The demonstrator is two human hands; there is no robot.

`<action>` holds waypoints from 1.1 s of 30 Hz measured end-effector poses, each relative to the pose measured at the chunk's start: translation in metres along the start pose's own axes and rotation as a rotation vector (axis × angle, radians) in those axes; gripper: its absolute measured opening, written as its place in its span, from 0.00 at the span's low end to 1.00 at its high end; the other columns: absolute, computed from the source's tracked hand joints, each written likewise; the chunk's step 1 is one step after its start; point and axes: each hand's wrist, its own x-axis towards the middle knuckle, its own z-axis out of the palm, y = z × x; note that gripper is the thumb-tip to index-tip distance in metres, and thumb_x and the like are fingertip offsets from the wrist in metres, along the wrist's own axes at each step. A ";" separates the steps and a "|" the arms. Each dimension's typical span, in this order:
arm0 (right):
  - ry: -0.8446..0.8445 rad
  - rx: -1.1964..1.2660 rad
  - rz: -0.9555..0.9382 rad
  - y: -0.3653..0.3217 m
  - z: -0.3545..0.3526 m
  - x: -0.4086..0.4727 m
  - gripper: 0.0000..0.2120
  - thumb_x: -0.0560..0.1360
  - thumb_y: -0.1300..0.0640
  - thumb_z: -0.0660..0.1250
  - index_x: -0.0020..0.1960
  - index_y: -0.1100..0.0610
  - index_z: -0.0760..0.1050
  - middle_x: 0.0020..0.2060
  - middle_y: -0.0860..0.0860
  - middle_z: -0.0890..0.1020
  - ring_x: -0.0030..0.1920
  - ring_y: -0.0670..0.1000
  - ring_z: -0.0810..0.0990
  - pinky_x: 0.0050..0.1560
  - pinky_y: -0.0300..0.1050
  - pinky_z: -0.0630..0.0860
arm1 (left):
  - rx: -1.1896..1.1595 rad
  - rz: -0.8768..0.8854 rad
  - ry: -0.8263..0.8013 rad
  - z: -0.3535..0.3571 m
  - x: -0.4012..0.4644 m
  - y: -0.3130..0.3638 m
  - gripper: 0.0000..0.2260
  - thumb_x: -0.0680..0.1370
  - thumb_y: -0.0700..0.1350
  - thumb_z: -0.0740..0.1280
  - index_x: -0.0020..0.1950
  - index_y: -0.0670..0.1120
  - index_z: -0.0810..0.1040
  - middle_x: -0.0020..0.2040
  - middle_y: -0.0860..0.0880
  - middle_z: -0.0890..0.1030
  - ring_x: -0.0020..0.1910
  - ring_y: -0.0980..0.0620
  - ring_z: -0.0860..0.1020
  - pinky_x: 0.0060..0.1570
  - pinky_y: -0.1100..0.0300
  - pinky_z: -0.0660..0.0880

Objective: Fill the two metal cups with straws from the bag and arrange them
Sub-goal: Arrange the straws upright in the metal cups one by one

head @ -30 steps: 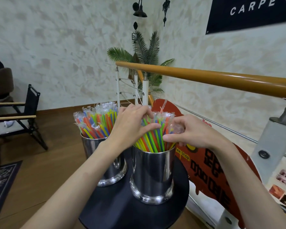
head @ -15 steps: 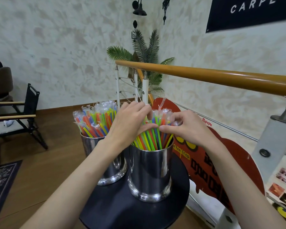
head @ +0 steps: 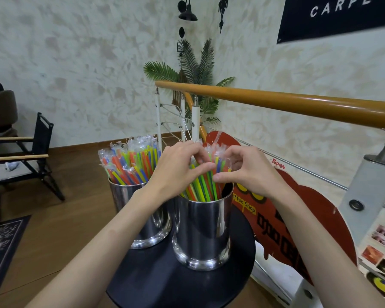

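Two shiny metal cups stand on a small round black table [head: 156, 283]. The left cup [head: 125, 196] is packed with wrapped coloured straws [head: 131, 161] that fan out above its rim. The right cup [head: 203, 227], nearer to me, holds a tighter bundle of coloured straws [head: 201, 185]. My left hand [head: 176, 167] grips that bundle from the left, thumb across its front. My right hand [head: 242, 167] grips it from the right, fingers curled round the wrapped tops. The bag is not in view.
A wooden handrail [head: 276, 103] on white posts runs across just behind the table. A red sign board [head: 298, 210] leans below it at the right. A folding chair [head: 20, 152] stands at the left on the wood floor, with a dark rug [head: 2, 245] beside it.
My right hand has moved left and closed in on the right cup's straws. Both hands now squeeze the bundle together, and it stands more upright and tighter than before.
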 end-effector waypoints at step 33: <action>0.059 0.103 -0.021 0.000 -0.001 0.000 0.09 0.72 0.54 0.79 0.49 0.54 0.82 0.43 0.47 0.86 0.44 0.43 0.84 0.47 0.40 0.81 | -0.092 -0.143 -0.061 -0.008 0.001 0.012 0.12 0.75 0.54 0.74 0.56 0.52 0.84 0.46 0.60 0.72 0.49 0.57 0.71 0.61 0.42 0.71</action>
